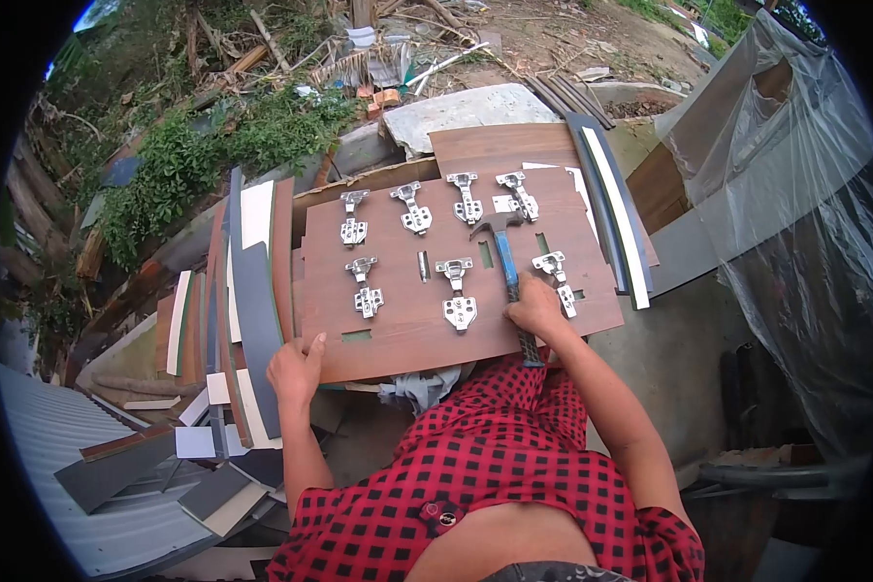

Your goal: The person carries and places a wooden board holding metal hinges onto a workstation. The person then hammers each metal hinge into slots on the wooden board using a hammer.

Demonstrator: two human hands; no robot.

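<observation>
My right hand [536, 306] is wrapped round the dark grip of a hammer [507, 257]. The hammer lies over a brown wood-look board [398, 344], its claw head pointing away from me. Several silvery cabinet hinges [459, 294] are spread over the board in two rows, one hinge [556, 281] just right of my right hand. A small shiny metal piece [423, 266] lies between the rows. My left hand [296, 369] is closed, thumb up, at the board's front left corner beside a dark grey strip [258, 330]. Whether its curled fingers grip anything is hidden.
Long panel strips [616, 218] stand along the right side, with more strips and offcuts [225, 495] piled at the left. Clear plastic sheeting [766, 194] hangs at the right. Corrugated metal [63, 475] lies lower left. Green plants [204, 165] and debris are beyond the board.
</observation>
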